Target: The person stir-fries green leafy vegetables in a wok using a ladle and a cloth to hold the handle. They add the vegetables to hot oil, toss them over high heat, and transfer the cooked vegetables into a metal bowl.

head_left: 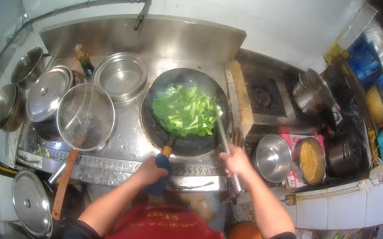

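Observation:
A dark wok (162, 76) sits on the round burner of the steel range, with chopped green leafy vegetables (187, 113) in it and some steam above. My left hand (152, 171) grips the wok's handle (167, 151) through a blue cloth (160, 181). In my right hand (237, 162) is the metal handle of a long cooking utensil (225, 137). Its far end reaches the vegetables at the wok's right side and is partly hidden among them, so its shape cannot be told.
Left of the wok stand a steel basin (122, 76), a mesh strainer (86, 116) with a wooden handle, a lidded pot (48, 94) and a bottle (84, 61). To the right are a metal bowl (273, 158), a pot of yellowish food (311, 160) and a saucepan (311, 92).

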Motion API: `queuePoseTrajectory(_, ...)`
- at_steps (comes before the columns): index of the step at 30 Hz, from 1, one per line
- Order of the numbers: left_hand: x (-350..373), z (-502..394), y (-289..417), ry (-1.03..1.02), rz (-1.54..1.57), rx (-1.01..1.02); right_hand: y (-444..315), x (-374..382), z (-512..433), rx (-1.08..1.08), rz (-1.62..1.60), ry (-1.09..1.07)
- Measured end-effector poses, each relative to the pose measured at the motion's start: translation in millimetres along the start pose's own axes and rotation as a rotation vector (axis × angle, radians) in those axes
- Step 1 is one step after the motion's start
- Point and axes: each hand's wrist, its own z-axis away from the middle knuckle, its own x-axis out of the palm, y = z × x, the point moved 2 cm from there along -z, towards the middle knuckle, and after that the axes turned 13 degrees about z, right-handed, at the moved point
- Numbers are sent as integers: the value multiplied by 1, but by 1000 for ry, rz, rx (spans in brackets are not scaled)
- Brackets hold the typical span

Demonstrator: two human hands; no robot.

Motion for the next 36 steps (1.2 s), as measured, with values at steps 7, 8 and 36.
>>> queuePoseTrajectory(7,-1,-4,-13,18,78,-36,1,-9,60,-72,-497,-211)
queuePoseTrajectory(8,-1,-5,-14,7,64,-12,-2,-17,76,-21,-321,-180)
queuePoseTrajectory(36,7,1,-5,-1,92,69,4,-49,52,-91,515,167)
